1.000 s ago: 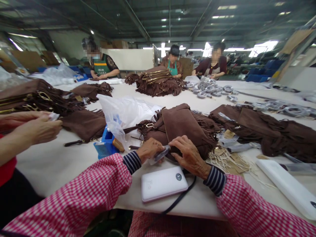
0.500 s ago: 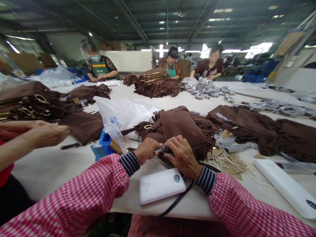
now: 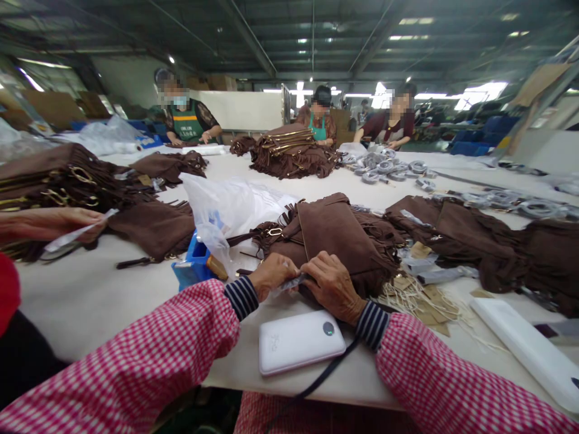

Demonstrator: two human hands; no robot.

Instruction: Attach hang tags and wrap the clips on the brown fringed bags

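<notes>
A small piece of clear plastic wrap point(image 3: 288, 283) is stretched between my two hands, over the front edge of a brown fringed bag point(image 3: 335, 235). My left hand point(image 3: 272, 274) pinches its near end with closed fingers. My right hand point(image 3: 332, 284) has its fingers bent around the other end, low against the bag; what lies under those fingers is hidden. A gold ring clip point(image 3: 274, 232) shows on the bag's left side. Just in front of my hands lies a white power bank point(image 3: 301, 343) with a black cable point(image 3: 328, 371).
Left of the bag are a blue bin point(image 3: 190, 274) and a clear plastic bag point(image 3: 217, 202). Paper tags with white strings point(image 3: 420, 301), another white device point(image 3: 525, 349) and brown bags point(image 3: 470, 235) lie right. A co-worker's hand point(image 3: 85, 223) holds plastic at left. Several people work across the table.
My left hand has shifted slightly along the plastic, and my right hand's fingers have drawn closer together. The co-worker's hand at left has moved back with a plastic strip showing.
</notes>
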